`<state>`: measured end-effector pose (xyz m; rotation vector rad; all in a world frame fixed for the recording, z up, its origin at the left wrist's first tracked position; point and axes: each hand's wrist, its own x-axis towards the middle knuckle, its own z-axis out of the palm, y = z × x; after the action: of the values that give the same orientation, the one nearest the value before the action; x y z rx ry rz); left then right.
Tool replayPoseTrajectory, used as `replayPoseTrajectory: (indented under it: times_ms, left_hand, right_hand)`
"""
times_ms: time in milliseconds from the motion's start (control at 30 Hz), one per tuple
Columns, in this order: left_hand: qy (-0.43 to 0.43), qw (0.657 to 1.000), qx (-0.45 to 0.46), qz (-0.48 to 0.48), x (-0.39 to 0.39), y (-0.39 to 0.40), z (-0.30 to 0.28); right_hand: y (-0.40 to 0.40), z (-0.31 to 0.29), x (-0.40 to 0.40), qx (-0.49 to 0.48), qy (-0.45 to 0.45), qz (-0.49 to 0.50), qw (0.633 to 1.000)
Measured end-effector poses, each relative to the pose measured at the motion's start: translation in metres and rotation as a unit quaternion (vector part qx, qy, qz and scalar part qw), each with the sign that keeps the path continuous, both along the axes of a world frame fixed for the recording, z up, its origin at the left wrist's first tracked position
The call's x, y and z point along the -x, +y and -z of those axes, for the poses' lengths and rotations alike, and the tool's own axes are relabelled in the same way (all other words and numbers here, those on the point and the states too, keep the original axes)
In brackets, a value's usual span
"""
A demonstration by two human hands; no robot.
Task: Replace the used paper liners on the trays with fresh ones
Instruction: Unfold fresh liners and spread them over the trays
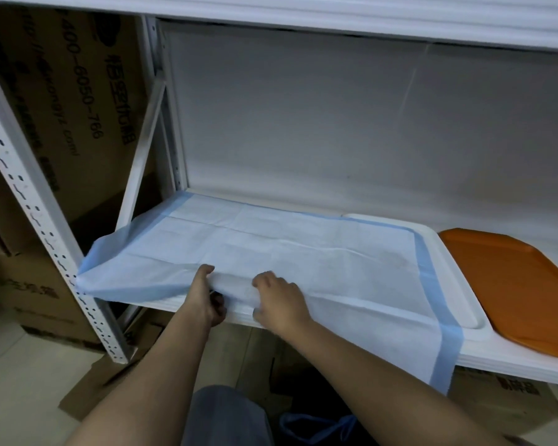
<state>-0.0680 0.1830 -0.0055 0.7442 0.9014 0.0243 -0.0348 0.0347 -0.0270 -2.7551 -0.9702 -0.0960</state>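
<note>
Left grip: the left hand (pixel 207 296) pinches the front edge of the blue paper liner (pixel 271 249), thumb on top of the sheet, the other fingers curled under it at the lip of the white tray (pixel 458 284).
Right grip: the right hand (pixel 279 300) lies just right of the left one with its fingers bent down onto the same front edge; whether it pinches the paper or only presses it flat, I cannot tell.
Metal rack: the white shelf (pixel 509 362) carries the white tray; a slotted upright (pixel 45 226) stands to the tray's left, with cardboard boxes (pixel 65 101) beyond it.
Liner: it covers most of the white tray, long axis running left to right along the shelf. Its left end droops past the tray's left side, and its front right corner hangs down over the tray's front edge, below the shelf.
White tray: only its right rim and its right corners show bare.
Orange tray (pixel 509 291): just right of the white tray, no liner on it.
Key relation: both hands hold the near long edge left of its middle, so most of the sheet lies away from them and to their right; the right hand is nearer the hanging corner.
Likely step: squaring or sliding the sheet on the white tray.
</note>
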Motion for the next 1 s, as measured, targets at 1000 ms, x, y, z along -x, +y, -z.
replayPoseTrajectory:
  times_ms: [1000]
  left_hand:
    - [-0.043,0.993,-0.082,-0.069,-0.013,-0.025,-0.029]
  right_hand:
    - [-0.017,-0.065,-0.046,-0.035,0.048,-0.016,0.998]
